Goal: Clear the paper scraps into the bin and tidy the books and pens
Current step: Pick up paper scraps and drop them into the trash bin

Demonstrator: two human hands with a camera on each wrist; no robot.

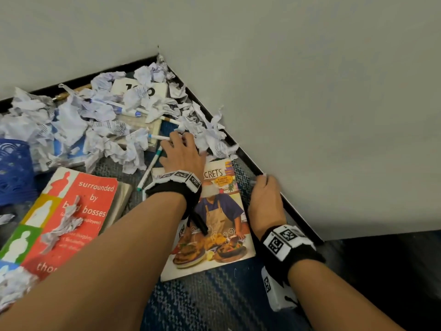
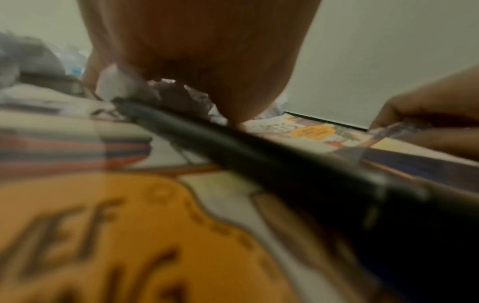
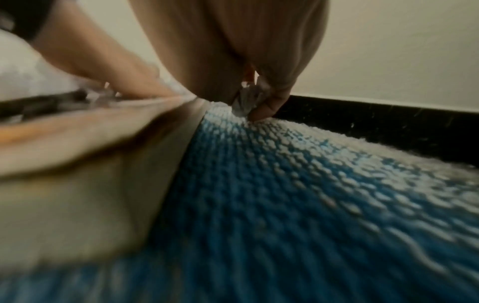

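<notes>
— Right now, what is being held by the left hand (image 1: 182,154)?

— A crumpled paper wad (image 2: 114,84) is being clutched under its curled fingers, at the top edge of the cookbook (image 1: 214,225), and a black pen (image 2: 233,139) is being carried along beneath the wrist, slanting over the cookbook's cover.

— And the right hand (image 1: 265,199)?

— A small paper scrap (image 3: 246,98) is being pinched between thumb and fingertips, down on the blue carpet (image 1: 214,302) just to the right of the cookbook, beside the black skirting (image 1: 298,211). Both grips are being kept closed on paper.

— Where is the rest of the paper being seen?

— A heap of crumpled scraps (image 1: 95,120) is being shown beyond the cookbook, filling the corner of the wall, with several white pens (image 1: 150,168) and partly buried books mixed in. One teal-tipped pen is lying just left of the cookbook's top corner.

— Anything else left of the cookbook?

— A red book (image 1: 78,211) is being seen lying flat there with a twisted scrap (image 1: 64,225) on its cover, and a blue bin (image 1: 14,170) is being shown further left, at the picture's edge.
</notes>
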